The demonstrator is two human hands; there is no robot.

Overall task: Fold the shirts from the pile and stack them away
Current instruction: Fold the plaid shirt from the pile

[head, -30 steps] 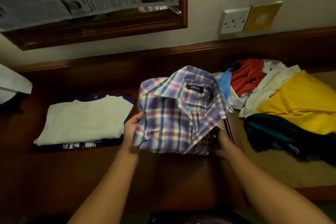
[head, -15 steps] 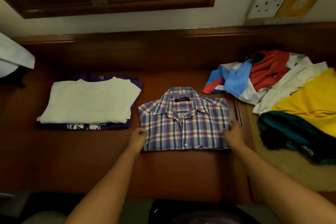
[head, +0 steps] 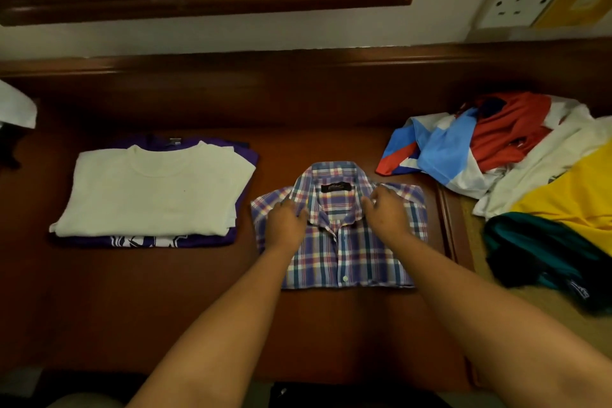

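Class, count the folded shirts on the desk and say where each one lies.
3. The white shirt lies on the purple shirt at the left; the plaid shirt lies in the middle under both hands. More may hide inside the stack.

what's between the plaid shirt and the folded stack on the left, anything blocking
Nothing visible. Only bare wooden desk top lies between the plaid shirt and the folded stack. Both hands, left and right, rest on the shirt's collar.
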